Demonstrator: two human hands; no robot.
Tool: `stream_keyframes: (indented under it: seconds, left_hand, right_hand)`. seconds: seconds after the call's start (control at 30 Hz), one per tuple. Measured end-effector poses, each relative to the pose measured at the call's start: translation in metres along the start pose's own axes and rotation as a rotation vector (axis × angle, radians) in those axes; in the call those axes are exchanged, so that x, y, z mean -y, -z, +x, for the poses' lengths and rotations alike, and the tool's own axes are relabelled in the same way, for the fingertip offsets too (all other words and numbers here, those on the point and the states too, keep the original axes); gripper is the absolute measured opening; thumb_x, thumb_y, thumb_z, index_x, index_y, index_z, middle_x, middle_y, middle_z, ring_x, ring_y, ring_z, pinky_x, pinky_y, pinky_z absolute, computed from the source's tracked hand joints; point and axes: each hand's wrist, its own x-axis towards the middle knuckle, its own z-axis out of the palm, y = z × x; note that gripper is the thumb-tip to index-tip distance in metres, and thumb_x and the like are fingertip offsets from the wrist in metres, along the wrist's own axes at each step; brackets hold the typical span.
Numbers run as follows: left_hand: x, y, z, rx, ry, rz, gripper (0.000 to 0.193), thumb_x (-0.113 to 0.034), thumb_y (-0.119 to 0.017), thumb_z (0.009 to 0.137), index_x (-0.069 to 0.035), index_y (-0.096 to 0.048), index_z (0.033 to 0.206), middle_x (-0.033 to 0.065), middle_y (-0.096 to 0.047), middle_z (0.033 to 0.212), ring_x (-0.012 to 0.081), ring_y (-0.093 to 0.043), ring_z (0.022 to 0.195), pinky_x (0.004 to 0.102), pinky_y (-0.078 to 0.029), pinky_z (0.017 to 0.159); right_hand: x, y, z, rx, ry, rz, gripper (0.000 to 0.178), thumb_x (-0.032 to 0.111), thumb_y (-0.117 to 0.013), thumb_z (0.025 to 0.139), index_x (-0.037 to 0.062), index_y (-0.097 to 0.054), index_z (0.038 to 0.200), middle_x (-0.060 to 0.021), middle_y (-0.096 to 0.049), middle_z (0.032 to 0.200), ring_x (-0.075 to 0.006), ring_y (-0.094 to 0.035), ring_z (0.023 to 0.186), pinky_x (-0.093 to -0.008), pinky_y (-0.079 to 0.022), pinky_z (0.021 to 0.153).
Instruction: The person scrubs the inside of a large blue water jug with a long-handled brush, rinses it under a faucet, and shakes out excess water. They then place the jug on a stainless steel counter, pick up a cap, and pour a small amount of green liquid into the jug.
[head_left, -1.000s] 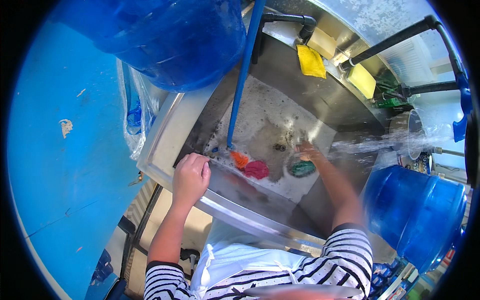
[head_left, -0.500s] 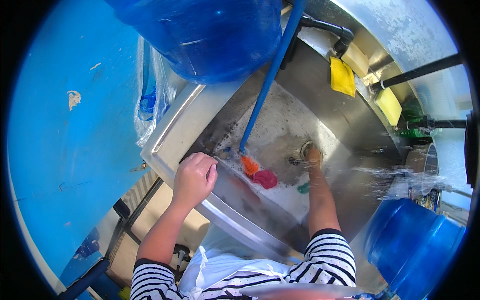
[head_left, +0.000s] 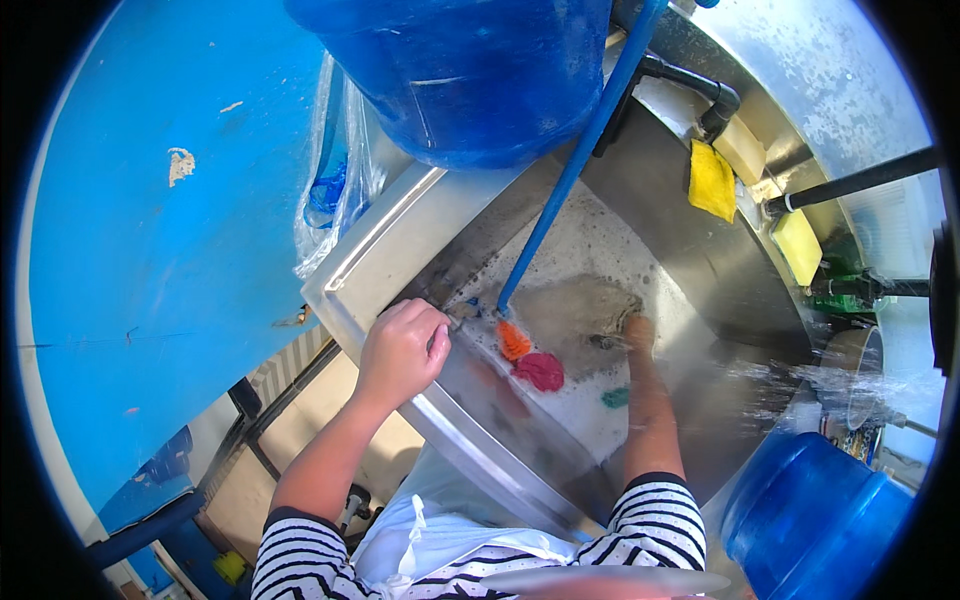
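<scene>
Right grip (head_left: 639,330) is sitting low in the sink (head_left: 370,240), fingers partly lost in murky, sudsy water; cannot tell whether they are closing on anything. Left grip (head_left: 405,345) is resting at the sink's near left edge, thumb lying close along the fingers; fingertips are hiding from view, so cannot tell if it is clamping the rim.

Orange scrap (head_left: 513,342) and pink cloth (head_left: 539,371) are lying in the sink between the two grips, the pair just about touching. Green pad (head_left: 616,398) is lying nearer the wearer, just left of the right forearm. Blue rod (head_left: 580,155) is slanting down into the basin, its lower end standing just above the orange scrap.

Yellow cloth (head_left: 712,182) is draping over the far ledge; pale yellow sponge (head_left: 797,247) is leaning near it. Blue tub (head_left: 470,85) is looming over the far left corner. Water (head_left: 800,385) is streaking across at right, above a blue jug (head_left: 815,515). Clear bag (head_left: 340,180) is hanging between sink and blue surface (head_left: 150,270).
</scene>
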Motion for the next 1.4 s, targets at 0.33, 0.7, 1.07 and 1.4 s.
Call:
stream_keyframes:
  seconds: [0.33,0.7,1.07,1.4]
  left_hand:
    - [0.003,-0.002,0.000,0.008,0.016,0.001,0.004,-0.005,-0.066,0.077,-0.002,-0.064,0.077,0.0138,-0.061,0.077,0.0331,-0.062,0.076,0.0433,-0.050,0.068]
    - [0.012,-0.002,-0.004,0.024,-0.097,-0.100,0.008,-0.010,-0.063,0.080,-0.003,-0.066,0.079,0.0139,-0.064,0.083,0.0337,-0.064,0.079,0.0447,-0.052,0.073]
    - [0.022,0.012,-0.003,0.322,-0.099,-0.300,0.023,-0.024,-0.064,0.081,-0.005,-0.069,0.092,0.0200,-0.069,0.092,0.0391,-0.066,0.090,0.0502,-0.053,0.076]
    - [0.031,0.013,0.002,0.252,-0.093,-0.523,0.025,-0.025,-0.063,0.083,-0.005,-0.067,0.098,0.0194,-0.068,0.099,0.0408,-0.065,0.092,0.0514,-0.052,0.081]
  right_hand:
    - [-0.014,0.019,-0.006,0.327,-0.038,1.644,0.012,0.007,-0.065,0.086,0.0051,-0.064,0.097,-0.0091,-0.070,0.092,-0.0220,-0.069,0.081,-0.0357,-0.054,0.066]
    - [0.126,0.257,-0.123,0.181,0.117,0.854,0.010,0.002,-0.067,0.085,0.0018,-0.063,0.094,-0.0030,-0.064,0.070,-0.0136,-0.062,0.061,-0.0282,-0.049,0.053]
    - [0.460,0.442,-0.082,-0.454,0.822,0.661,0.032,0.002,-0.070,0.079,0.0094,-0.070,0.111,-0.0150,-0.067,0.089,-0.0307,-0.066,0.077,-0.0358,-0.053,0.071]
    - [0.500,0.437,0.006,-0.100,0.575,0.534,0.037,0.005,-0.063,0.087,0.0072,-0.066,0.123,-0.0176,-0.071,0.102,-0.0278,-0.069,0.094,-0.0360,-0.055,0.085]
